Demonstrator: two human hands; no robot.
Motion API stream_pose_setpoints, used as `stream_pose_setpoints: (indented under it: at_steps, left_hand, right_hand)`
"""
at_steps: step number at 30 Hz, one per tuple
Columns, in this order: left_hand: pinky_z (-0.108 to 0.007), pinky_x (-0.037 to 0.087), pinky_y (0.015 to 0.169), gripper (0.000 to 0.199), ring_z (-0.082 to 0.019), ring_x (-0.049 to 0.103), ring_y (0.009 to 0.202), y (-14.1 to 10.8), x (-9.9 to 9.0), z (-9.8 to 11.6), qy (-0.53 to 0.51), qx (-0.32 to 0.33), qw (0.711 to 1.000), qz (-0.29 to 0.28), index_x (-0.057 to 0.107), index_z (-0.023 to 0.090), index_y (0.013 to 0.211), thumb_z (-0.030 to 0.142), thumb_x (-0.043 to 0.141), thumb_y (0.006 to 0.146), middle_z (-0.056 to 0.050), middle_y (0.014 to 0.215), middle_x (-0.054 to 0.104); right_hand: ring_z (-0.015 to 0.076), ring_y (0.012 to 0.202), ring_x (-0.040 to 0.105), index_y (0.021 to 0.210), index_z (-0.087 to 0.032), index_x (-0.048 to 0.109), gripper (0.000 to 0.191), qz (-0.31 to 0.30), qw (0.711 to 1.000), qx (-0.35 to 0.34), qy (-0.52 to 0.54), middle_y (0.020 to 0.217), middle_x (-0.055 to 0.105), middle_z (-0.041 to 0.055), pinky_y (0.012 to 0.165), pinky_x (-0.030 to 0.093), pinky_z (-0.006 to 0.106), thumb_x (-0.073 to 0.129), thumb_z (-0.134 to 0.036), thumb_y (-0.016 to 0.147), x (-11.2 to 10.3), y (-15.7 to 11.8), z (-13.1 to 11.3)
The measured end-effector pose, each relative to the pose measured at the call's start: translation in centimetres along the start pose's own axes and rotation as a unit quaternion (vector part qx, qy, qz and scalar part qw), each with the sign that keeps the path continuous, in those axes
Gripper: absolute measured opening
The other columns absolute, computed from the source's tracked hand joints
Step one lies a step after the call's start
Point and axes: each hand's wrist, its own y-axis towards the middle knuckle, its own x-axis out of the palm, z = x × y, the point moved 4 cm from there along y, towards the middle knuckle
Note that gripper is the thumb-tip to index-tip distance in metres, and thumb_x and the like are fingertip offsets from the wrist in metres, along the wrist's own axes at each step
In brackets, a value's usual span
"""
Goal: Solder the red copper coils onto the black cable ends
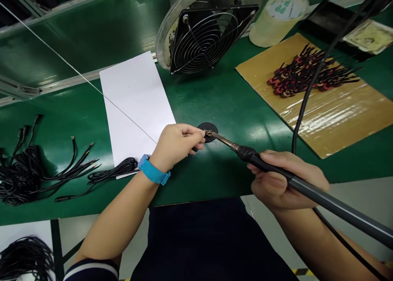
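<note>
My right hand [276,195] is wrapped round the dark handle of a soldering iron [325,196]. The iron's metal tip points left and reaches the small metal contacts in the middle of a round black disc [208,126] on the green bench. My left hand [179,144] has its fingertips pinched together at the disc's left edge. Whatever sits between those fingertips is too small or hidden to make out. Just behind the left wrist lies a coiled black cable [124,166], partly on a white sheet of paper [130,97].
A fan with a wire guard [202,43] stands behind the disc. At right, a brown board [331,138] carries many short black wired pieces [301,76]. A tape roll [276,23] is at the back; bundled black cables [24,174] lie left. The iron's cord [302,109] hangs right.
</note>
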Motion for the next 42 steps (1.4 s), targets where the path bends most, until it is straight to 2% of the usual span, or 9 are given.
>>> stream_pose_setpoints:
  at_steps: [13,20,23,32,36,42]
  left_hand:
    - [-0.013,0.047,0.045,0.013,-0.007,0.062,0.059,0.1,0.05,0.16,0.01,-0.002,1.0,-0.011,0.066,0.011,0.07,0.021,0.061,0.078,-0.006,0.076,0.069]
    - [-0.013,0.047,0.045,0.013,-0.007,0.061,0.058,0.16,0.14,0.16,0.011,0.0,1.0,-0.015,0.065,0.011,0.07,0.02,0.06,0.078,-0.005,0.073,0.069]
    - [-0.013,0.047,0.045,0.013,-0.007,0.061,0.058,0.17,0.17,0.15,0.014,0.004,1.0,-0.02,0.065,0.011,0.071,0.021,0.06,0.078,-0.005,0.073,0.068]
    - [-0.012,0.047,0.046,0.014,-0.006,0.061,0.059,0.04,0.16,0.13,0.016,0.008,1.0,-0.024,0.066,0.01,0.074,0.022,0.059,0.078,-0.005,0.075,0.068]
    - [-0.012,0.047,0.046,0.015,-0.007,0.061,0.06,0.12,0.12,0.06,0.015,0.015,0.999,-0.027,0.065,0.011,0.073,0.023,0.06,0.078,-0.005,0.075,0.068]
    - [-0.013,0.047,0.047,0.015,-0.007,0.061,0.06,0.09,0.08,0.1,0.021,0.011,0.999,-0.024,0.065,0.011,0.072,0.023,0.059,0.078,-0.005,0.075,0.068]
  right_hand:
    - [0.0122,0.048,0.056,0.108,-0.013,0.065,0.029,-0.014,1.0,0.021,-0.005,0.061,0.057,0.0043,0.037,0.042,0.024,0.057,-0.024,0.083,-0.31,-0.19,-0.1]
    - [0.0119,0.049,0.055,0.109,-0.012,0.064,0.029,-0.021,1.0,-0.01,-0.012,0.059,0.055,0.0035,0.038,0.041,0.023,0.054,-0.022,0.083,-0.21,-0.13,-0.26]
    - [0.0115,0.051,0.055,0.11,-0.013,0.064,0.03,-0.027,1.0,0.002,-0.013,0.059,0.055,0.0028,0.039,0.041,0.024,0.055,-0.022,0.083,-0.24,-0.21,-0.22]
    - [0.0109,0.054,0.056,0.108,-0.012,0.065,0.028,-0.014,0.999,0.03,0.003,0.061,0.055,0.0031,0.041,0.042,0.024,0.056,-0.023,0.084,-0.34,-0.61,-0.11]
    - [0.0114,0.053,0.057,0.108,-0.012,0.064,0.028,-0.003,0.999,0.01,-0.045,0.059,0.055,0.0033,0.041,0.042,0.023,0.053,-0.026,0.086,-0.66,-0.35,-0.18]
    - [0.012,0.048,0.055,0.111,-0.015,0.064,0.03,0.043,0.997,0.001,-0.059,0.048,0.045,-0.0009,0.039,0.041,0.023,0.05,-0.03,0.089,-0.86,0.14,-0.12]
